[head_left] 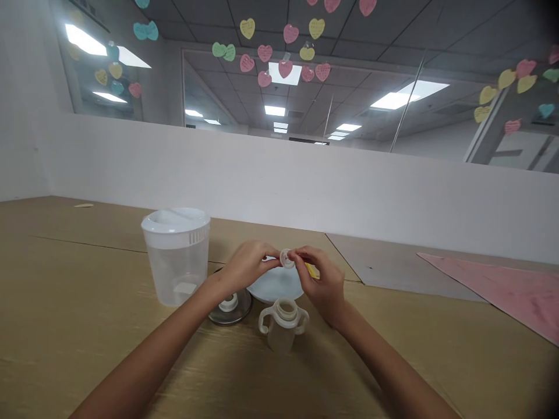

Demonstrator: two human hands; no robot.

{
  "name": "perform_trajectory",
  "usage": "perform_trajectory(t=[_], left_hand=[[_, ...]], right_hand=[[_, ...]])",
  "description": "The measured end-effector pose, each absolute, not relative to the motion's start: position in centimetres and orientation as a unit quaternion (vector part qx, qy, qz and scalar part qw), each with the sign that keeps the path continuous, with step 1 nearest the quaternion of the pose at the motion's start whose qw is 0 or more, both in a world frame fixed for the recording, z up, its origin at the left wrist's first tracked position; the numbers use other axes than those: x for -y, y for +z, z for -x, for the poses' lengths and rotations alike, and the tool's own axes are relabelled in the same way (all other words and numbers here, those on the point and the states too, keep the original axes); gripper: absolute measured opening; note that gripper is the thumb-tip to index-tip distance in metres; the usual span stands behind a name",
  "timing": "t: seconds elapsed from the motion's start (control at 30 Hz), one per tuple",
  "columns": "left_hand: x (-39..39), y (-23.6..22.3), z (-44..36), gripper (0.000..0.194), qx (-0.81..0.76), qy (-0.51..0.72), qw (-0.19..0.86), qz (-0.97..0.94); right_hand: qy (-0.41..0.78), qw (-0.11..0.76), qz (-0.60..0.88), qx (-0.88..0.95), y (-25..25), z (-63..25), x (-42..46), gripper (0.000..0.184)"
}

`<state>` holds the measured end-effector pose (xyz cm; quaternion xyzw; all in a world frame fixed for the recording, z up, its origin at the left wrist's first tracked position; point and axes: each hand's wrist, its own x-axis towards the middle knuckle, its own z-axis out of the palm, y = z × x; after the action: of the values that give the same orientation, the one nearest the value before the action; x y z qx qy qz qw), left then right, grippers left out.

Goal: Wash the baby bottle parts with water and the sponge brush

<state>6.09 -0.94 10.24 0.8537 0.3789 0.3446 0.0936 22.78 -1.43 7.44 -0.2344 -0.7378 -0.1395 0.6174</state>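
Between the fingertips of both hands is a small translucent white ring-shaped bottle part [287, 259]. My left hand [251, 263] pinches its left side, with thumb and finger closed. On its right side, the thumb and fingers of my right hand [322, 279] are closed on it too. Just below stands an upright, uncapped baby bottle [282, 334] with two side handles. A pale blue shallow bowl [273, 286] lies under and behind the hands. Something yellow [311, 270] shows beside my right fingers; I cannot tell whether it is held.
A translucent plastic bucket [177, 262] with a white lid stands left of my left forearm. Partly behind that forearm lies a round metal lid [236, 311] with a white piece on it. A pink sheet [502, 291] covers the table's right side. A white wall [279, 180] rises behind.
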Motion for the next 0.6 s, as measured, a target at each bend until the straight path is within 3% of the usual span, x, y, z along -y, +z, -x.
perform_trajectory(t=[0.17, 0.37, 0.6], left_hand=[[0.6, 10.0, -5.9, 0.025, -0.376, 0.323, 0.138, -0.857], [0.5, 9.9, -5.8, 0.029, -0.371, 0.326, 0.132, -0.859], [-0.5, 9.1, -5.5, 0.023, -0.367, 0.321, 0.123, -0.864]], right_hand=[[-0.032, 0.627, 0.240, 0.741, 7.7, -22.9, 1.7, 0.032], [-0.133, 0.616, 0.220, 0.745, 8.2, -23.1, 1.9, 0.026], [-0.172, 0.574, 0.223, 0.769, 8.1, -22.9, 1.3, 0.030]])
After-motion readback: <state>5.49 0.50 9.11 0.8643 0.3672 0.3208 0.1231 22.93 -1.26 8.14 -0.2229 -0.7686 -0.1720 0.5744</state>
